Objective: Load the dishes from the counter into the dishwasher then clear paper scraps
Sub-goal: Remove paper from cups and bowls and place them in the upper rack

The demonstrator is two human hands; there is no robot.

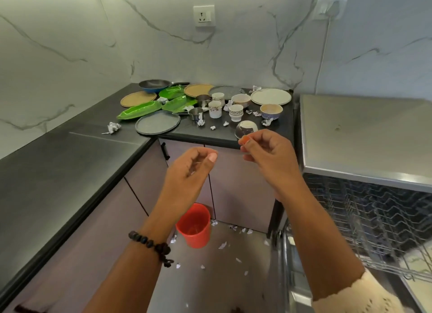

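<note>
Dishes crowd the dark counter's (70, 163) far corner: green leaf-shaped plates (140, 110), tan plates (138, 98), grey plates (157, 125), a white plate (271, 96), patterned cups (215, 109), small steel cups (196, 114), bowls (271, 111) and a blue pan (154, 85). Crumpled paper scraps (113, 127) lie among them. An upturned glass bowl (246, 126) stands at the counter's front edge. My right hand (268, 153) pinches its near rim between thumb and forefinger. My left hand (190, 170) hovers loosely curled below the counter edge and holds nothing. The dishwasher rack (374, 219) is pulled out at the right.
A red bin (195, 226) stands on the floor by the cabinet doors, with paper scraps (222, 245) scattered around it. The dishwasher's steel top (362, 130) sits right of the counter. A wall socket (203, 15) and a plugged-in cable (323, 55) are on the marble wall.
</note>
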